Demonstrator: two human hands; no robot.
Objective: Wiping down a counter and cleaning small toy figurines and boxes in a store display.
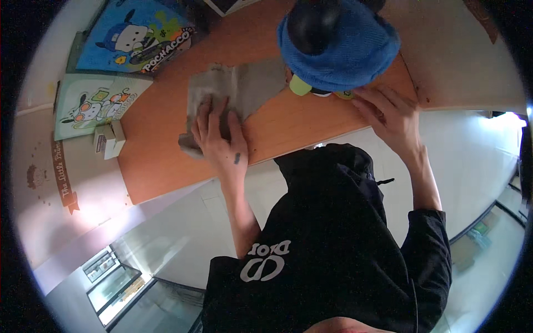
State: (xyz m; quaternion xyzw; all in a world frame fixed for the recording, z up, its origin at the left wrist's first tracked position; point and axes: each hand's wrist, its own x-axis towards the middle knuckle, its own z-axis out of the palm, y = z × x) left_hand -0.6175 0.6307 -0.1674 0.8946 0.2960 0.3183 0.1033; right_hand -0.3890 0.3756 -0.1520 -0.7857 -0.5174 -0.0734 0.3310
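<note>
My left hand [220,137] lies palm down on a crumpled grey cloth [254,85], with its fingers spread over the folds near the cloth's left end. The cloth is spread on an orange-brown wooden tabletop [308,120]. At the upper right stands a large stuffed-looking object with a blue knitted cap [341,50] and a black rounded part; yellow-green and yellow pieces show under its rim. The fingertips of my right hand [389,116] touch its lower right edge beside the yellow piece, partly hidden there; whether they grip it is unclear.
A blue cartoon-print panel [133,41] and a pale green one [100,102] stand at the table's left side, with small white boxes [110,139] below them. A pale surface with printed decoration borders the table at left. The table's front edge runs between my forearms, close to my body.
</note>
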